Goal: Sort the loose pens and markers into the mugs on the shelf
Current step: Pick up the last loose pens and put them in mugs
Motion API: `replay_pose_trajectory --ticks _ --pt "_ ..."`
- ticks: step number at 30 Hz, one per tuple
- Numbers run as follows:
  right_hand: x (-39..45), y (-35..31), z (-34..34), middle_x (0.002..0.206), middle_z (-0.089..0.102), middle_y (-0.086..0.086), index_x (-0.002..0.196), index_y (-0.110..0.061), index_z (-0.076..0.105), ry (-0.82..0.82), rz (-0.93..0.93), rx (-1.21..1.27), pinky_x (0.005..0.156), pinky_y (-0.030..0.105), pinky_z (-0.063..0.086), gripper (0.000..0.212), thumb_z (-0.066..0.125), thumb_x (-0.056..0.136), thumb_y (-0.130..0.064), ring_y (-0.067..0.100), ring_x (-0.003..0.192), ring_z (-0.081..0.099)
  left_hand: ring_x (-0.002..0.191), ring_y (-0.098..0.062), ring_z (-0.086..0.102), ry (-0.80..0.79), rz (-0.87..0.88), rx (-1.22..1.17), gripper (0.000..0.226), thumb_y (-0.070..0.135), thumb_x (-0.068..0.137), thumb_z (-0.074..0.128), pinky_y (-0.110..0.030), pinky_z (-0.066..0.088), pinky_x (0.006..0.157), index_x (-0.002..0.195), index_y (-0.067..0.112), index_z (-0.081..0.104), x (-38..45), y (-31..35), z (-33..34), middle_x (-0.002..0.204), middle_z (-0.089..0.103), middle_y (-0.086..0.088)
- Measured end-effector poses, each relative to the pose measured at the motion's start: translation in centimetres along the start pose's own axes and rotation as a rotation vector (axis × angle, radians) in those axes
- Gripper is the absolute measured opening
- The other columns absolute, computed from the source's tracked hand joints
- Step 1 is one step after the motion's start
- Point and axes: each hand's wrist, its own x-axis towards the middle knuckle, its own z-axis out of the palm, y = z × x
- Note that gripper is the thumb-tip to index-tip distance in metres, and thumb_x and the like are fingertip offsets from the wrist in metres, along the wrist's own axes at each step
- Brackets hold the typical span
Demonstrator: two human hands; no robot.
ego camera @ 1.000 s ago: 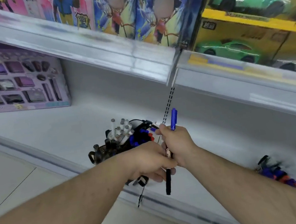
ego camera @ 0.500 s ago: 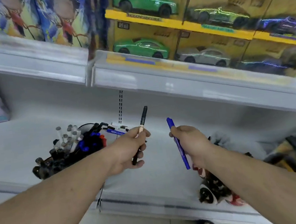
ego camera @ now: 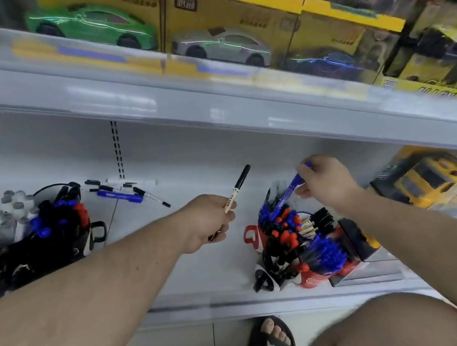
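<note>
Fingers of the left hand (ego camera: 207, 220) curl round one black-capped pen (ego camera: 236, 191), its cap pointing up and away past the knuckles. Fingertips of the right hand (ego camera: 326, 180) pinch one blue marker (ego camera: 290, 188), which slants down from them so its lower end sits at the top of the pens in the right cluster of mugs (ego camera: 298, 248). That cluster, just below the right fingers, is crowded with red, blue and black caps; how many mugs it holds cannot be told, though a red handle shows on its left side. A second group, the left cluster of mugs (ego camera: 38, 239), stands well apart to the left of the left fingers, packed with grey, blue, red and black caps. Beyond the left fingertips, near the back wall, lie the loose pens (ego camera: 126, 192): roughly six, one plainly blue, the others white with black caps. All of this sits on a white shelf (ego camera: 213, 276) with a pale front rail. An upper shelf (ego camera: 181, 102) above carries boxed toy cars (ego camera: 220, 43), at least five in yellow packaging. Below, on a pale tiled floor, one foot in a black sandal (ego camera: 272, 344) shows.
</note>
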Motion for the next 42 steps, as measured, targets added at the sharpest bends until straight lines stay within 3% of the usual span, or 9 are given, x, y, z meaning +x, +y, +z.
replay_pose_trajectory --ticks 5,8,11,13,20,27,33,37,42 --pt "2.2 3.4 0.5 0.084 0.071 0.013 0.096 -0.013 0.066 0.075 -0.109 -0.250 0.072 0.030 0.050 0.020 0.048 0.100 -0.021 0.030 0.081 0.068 0.078 -0.019 0.057 0.025 0.012 -0.063 0.028 -0.001 0.091 0.062 -0.028 0.058 0.068 0.114 0.014 0.065 2.3 -0.7 0.8 0.098 0.061 -0.008" --pt "3.3 5.4 1.2 0.102 0.072 0.014 0.120 -0.008 0.066 0.118 -0.098 -0.264 0.060 0.019 0.031 0.030 0.048 0.101 -0.020 0.023 0.072 0.059 0.073 -0.018 0.058 0.025 0.023 -0.090 0.027 0.000 0.090 0.065 -0.029 0.058 0.065 0.112 0.015 0.065 3.2 -0.9 1.6 0.093 0.063 -0.007" --pt "4.2 7.2 2.2 0.120 0.067 0.011 0.133 -0.008 0.059 0.135 -0.065 -0.231 0.063 0.012 0.031 0.035 0.049 0.101 -0.019 0.021 0.074 0.058 0.071 -0.018 0.061 0.025 0.040 -0.100 0.025 0.003 0.089 0.067 -0.030 0.059 0.067 0.111 0.015 0.065 3.9 -0.9 2.2 0.090 0.063 -0.007" --pt "4.8 8.2 3.2 0.111 0.068 0.009 0.134 -0.009 0.058 0.140 -0.034 -0.210 0.067 0.013 0.035 0.036 0.051 0.099 -0.017 0.017 0.074 0.056 0.074 -0.018 0.064 0.023 0.054 -0.075 0.025 0.005 0.089 0.068 -0.032 0.059 0.072 0.111 0.017 0.065 4.5 -1.1 2.6 0.089 0.066 -0.005" --pt "5.3 10.3 6.8 0.086 0.067 0.004 0.092 -0.015 0.060 0.050 0.007 -0.255 0.067 0.028 0.048 0.002 0.061 0.093 -0.017 0.019 0.072 0.059 0.082 -0.015 0.071 0.020 0.037 -0.029 0.025 0.006 0.087 0.071 -0.026 0.057 0.069 0.109 0.017 0.066 5.4 -1.6 2.2 0.095 0.073 -0.002" --pt "4.9 10.9 7.8 0.095 0.054 0.005 0.081 -0.017 0.073 -0.133 -0.002 -0.562 0.073 0.028 0.049 0.021 0.057 0.095 -0.017 0.020 0.072 0.055 0.082 -0.017 0.073 -0.074 0.062 -0.175 0.025 -0.008 0.090 0.060 -0.028 0.059 0.071 0.103 0.013 0.064 5.3 -1.3 2.8 0.096 0.072 -0.005" --pt "2.3 5.4 6.5 0.071 0.065 -0.013 0.075 -0.016 0.070 -0.109 -0.002 0.005 0.062 0.015 0.043 0.021 0.059 0.093 -0.018 0.002 0.065 0.058 0.093 -0.018 0.072 -0.083 0.024 -0.466 0.025 -0.015 0.095 0.043 -0.028 0.060 0.073 0.101 0.006 0.056 5.2 -0.8 3.9 0.106 0.073 -0.013" --pt "-0.2 2.8 5.1 0.068 0.066 0.002 0.083 -0.012 0.068 -0.302 0.224 0.312 0.049 0.025 0.038 0.025 0.059 0.096 -0.032 0.012 0.050 0.055 0.118 -0.017 0.060 -0.079 0.042 -0.472 0.028 -0.011 0.098 0.043 -0.035 0.045 0.101 0.092 0.015 0.051 5.3 -0.9 4.8 0.120 0.069 -0.005" --pt "-1.4 3.1 4.1 0.074 0.066 0.011 0.101 -0.002 0.065 -0.388 0.373 0.679 0.050 0.023 0.047 0.010 0.060 0.095 -0.009 0.015 0.054 0.059 0.109 -0.015 0.062 -0.140 0.041 -0.457 0.024 -0.002 0.098 0.049 -0.034 0.045 0.098 0.087 0.019 0.054 5.3 -0.9 6.0 0.118 0.070 0.003"
